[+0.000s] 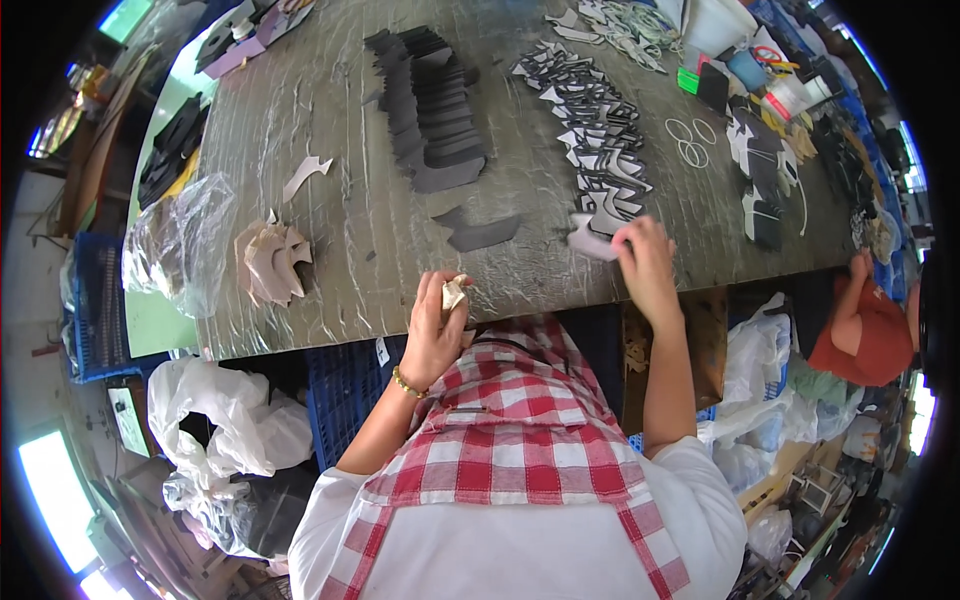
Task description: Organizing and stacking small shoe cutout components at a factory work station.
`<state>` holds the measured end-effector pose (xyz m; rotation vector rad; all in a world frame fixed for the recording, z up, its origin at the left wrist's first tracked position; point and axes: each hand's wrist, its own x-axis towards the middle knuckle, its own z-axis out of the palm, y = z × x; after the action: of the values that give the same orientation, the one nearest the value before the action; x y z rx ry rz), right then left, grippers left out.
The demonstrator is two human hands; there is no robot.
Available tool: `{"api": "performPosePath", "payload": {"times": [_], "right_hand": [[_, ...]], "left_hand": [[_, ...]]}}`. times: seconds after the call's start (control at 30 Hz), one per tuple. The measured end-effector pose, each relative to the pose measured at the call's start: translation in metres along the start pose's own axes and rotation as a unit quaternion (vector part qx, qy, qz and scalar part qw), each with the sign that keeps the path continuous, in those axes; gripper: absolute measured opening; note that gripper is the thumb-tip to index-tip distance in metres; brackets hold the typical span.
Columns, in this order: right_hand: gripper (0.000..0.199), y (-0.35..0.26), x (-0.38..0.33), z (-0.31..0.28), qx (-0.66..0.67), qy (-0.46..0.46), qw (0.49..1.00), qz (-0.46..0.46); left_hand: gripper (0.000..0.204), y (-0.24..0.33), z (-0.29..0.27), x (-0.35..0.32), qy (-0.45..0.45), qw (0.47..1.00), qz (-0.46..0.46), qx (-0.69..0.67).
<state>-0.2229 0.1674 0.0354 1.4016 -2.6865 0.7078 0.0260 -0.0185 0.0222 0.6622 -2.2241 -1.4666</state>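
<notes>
Head view shows your left hand (433, 330) at the near edge of the grey worktop (340, 120), its fingers (447, 300) curled and pinching a small crumpled cream wad (454, 292) that sits just above the edge. Your right hand (646, 265) reaches further onto the worktop, fingers pressed together on a pale cut piece (592, 243) lying flat at the near end of a long row of black-and-white cut pieces (592, 140). Between your hands lies a single dark grey piece (478, 232), and beyond it a stack of dark grey pieces (430, 105) fans away from you. Off to your left, a small heap of tan pieces (270, 262) rests near a clear plastic bag (175, 245) at the worktop's end. Three white rings (690, 140) lie right of the black-and-white row. Your red-checked apron (500, 430) fills the lower middle. At the right edge, another person in a red cap (872, 335) sits by the worktop.
</notes>
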Motion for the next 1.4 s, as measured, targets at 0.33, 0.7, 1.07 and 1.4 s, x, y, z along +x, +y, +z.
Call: {"api": "performPosePath", "payload": {"times": [0.33, 0.7, 1.07, 1.4], "right_hand": [[0.023, -0.088, 0.006, 0.003, 0.363, -0.120, 0.924, 0.002], [0.009, -0.084, -0.004, 0.018, 0.467, -0.060, 0.869, 0.152], [0.010, -0.111, -0.033, -0.002, 0.365, -0.036, 0.928, 0.061], [0.005, -0.042, -0.060, -0.013, 0.509, 0.044, 0.825, 0.242]], "left_hand": [[0.023, 0.008, 0.028, 0.009, -0.060, 0.911, -0.166, -0.373], [0.011, 0.007, 0.033, 0.019, 0.173, 0.927, -0.060, -0.328], [0.019, 0.041, 0.039, 0.005, 0.018, 0.989, -0.044, -0.138], [0.017, 0.032, 0.038, 0.004, -0.049, 0.962, -0.152, -0.224]]}}
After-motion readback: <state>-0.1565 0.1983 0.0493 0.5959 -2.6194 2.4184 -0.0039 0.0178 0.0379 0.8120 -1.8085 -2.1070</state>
